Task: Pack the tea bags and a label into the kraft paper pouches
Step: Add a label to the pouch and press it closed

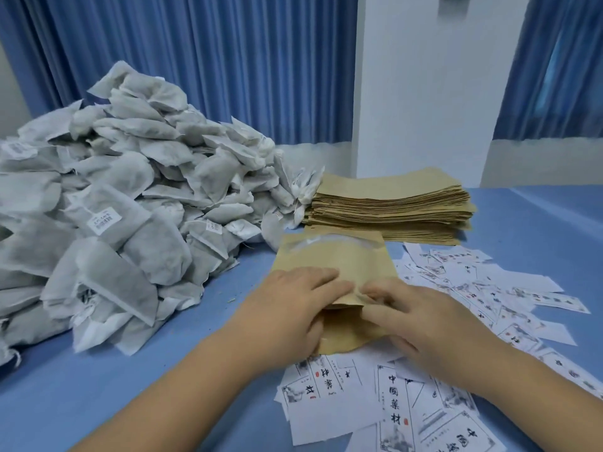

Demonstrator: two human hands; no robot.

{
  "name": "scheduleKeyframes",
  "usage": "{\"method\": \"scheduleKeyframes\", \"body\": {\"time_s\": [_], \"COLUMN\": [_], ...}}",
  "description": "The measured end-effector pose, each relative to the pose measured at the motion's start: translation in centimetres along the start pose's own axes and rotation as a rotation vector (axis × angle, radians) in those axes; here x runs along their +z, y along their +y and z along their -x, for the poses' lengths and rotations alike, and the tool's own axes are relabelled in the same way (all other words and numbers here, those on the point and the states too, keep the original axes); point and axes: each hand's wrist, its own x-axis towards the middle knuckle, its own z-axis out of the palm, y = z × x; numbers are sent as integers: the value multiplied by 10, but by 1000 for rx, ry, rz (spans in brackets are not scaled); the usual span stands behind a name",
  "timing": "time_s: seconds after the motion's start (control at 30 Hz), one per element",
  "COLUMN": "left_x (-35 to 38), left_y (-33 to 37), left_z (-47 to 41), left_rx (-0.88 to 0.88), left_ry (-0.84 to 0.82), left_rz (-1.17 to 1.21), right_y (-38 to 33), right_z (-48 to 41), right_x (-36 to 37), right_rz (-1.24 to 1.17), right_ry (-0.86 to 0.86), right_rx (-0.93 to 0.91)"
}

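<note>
Head view shows my left hand point(293, 309) and right hand point(424, 324) meeting on one pouch point(336, 259) that lies flat on the table point(538, 223) straight ahead of me. My left hand grips the pouch's near left edge, with its fingers spread across the top. My right hand pinches the paper lip between the two hands, though its fingertips are blurred. The pouch's long axis runs away from me, with the dark gap of its mouth at the near end and the pale strip at the far end. I see nothing inside it yet. The tea bags point(130, 190) are heaped to the left and ahead, nearer my left hand. The labels point(398, 402) are scattered right and near, some under my right wrist. The stack of pouches point(391, 203) sits just beyond.
</note>
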Motion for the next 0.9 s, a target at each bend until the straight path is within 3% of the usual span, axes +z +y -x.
{"method": "scheduleKeyframes", "body": {"time_s": [0.13,0.2,0.27,0.33,0.47,0.6,0.73,0.9], "left_x": [15,26,36,40,33,28,25,23], "left_y": [-8,-13,-20,-28,-43,-54,-54,-50], "left_z": [1,9,19,26,33,40,43,42], "left_rx": [5,8,-12,-38,-141,-166,-121,-144], "left_ry": [-78,-191,-335,-358,-194,78,293,318], "left_rz": [-29,38,150,293,465,361,203,218], "right_y": [-1,2,5,7,9,10,17,22], "right_z": [5,9,13,13,10,11,14,16], "right_x": [3,4,4,4,10,11,3,-6], "right_rz": [-105,-126,-231,-322,-413,-451,-385,-121], "right_ry": [-214,-294,-287,-270,-171,-79,20,10], "right_rx": [202,172,195,265,455,533,463,219]}}
